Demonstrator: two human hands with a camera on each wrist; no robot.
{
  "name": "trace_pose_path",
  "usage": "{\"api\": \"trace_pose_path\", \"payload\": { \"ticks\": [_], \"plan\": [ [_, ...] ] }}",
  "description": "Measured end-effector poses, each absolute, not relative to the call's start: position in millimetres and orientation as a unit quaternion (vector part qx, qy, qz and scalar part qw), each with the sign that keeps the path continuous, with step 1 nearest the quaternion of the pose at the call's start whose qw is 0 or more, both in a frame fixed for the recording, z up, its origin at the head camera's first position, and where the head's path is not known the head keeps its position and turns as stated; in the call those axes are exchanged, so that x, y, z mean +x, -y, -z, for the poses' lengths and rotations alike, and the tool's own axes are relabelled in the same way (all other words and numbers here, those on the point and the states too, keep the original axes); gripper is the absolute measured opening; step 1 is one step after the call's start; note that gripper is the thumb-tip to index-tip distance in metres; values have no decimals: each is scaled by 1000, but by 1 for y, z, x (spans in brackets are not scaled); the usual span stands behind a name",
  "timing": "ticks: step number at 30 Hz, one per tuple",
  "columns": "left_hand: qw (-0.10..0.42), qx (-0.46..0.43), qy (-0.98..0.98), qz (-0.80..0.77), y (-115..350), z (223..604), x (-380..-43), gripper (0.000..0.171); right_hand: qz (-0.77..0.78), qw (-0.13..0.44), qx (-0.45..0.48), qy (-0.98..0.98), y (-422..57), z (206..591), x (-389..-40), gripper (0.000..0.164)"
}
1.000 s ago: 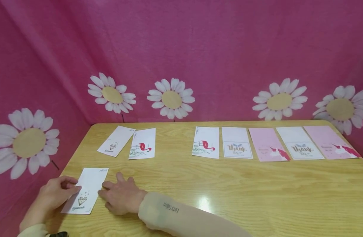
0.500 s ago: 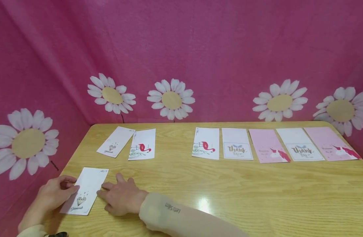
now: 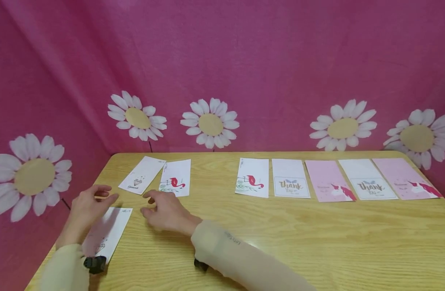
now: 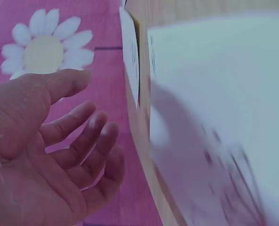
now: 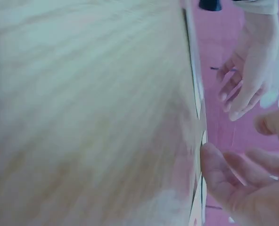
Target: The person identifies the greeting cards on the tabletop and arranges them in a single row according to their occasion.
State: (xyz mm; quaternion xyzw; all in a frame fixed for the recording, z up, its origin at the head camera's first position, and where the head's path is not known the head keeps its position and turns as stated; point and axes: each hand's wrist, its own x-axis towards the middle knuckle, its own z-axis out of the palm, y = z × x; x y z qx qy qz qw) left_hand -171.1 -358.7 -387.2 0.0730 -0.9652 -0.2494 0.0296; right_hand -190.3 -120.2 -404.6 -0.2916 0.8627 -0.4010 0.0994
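My left hand (image 3: 89, 208) hovers over the near white diamond card (image 3: 117, 228), its fingers loosely bent and holding nothing. Part of that card is hidden under the hand and wrist. Fingers relaxed, my right hand (image 3: 168, 210) is just below the far white flamingo card (image 3: 179, 171) and overlaps its lower edge in the head view. Left of the flamingo card lies a second, tilted diamond card (image 3: 142, 173), with both hands close to its near end. In the left wrist view the palm (image 4: 40, 155) shows with nothing between fingers and thumb.
Along the back right of the wooden table (image 3: 299, 242) lie another flamingo card (image 3: 252, 169), two thank-you cards (image 3: 290, 171) and two pink unicorn cards (image 3: 329, 173). A pink curtain (image 3: 266, 72) with daisies hangs behind and to the left.
My left hand has let go of the near diamond card and moved up and right. The right hand has left that card's right side and moved away toward the far cards.
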Motion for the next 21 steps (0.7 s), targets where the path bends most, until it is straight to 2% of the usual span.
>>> {"api": "trace_pose_path", "payload": {
  "ticks": [8,12,15,21],
  "plan": [
    [-73,80,962,252,342,387,-212,92,534,120,-158,-822,110,401,-217,42],
    [-106,83,958,255,336,392,-223,108,579,141,-111,-795,105,404,-226,41],
    [-106,84,960,247,331,394,-226,113,608,151,-86,-775,104,405,-231,40],
    [-96,93,964,230,325,393,-229,108,632,161,-53,-756,104,404,-236,39]
  ]
}}
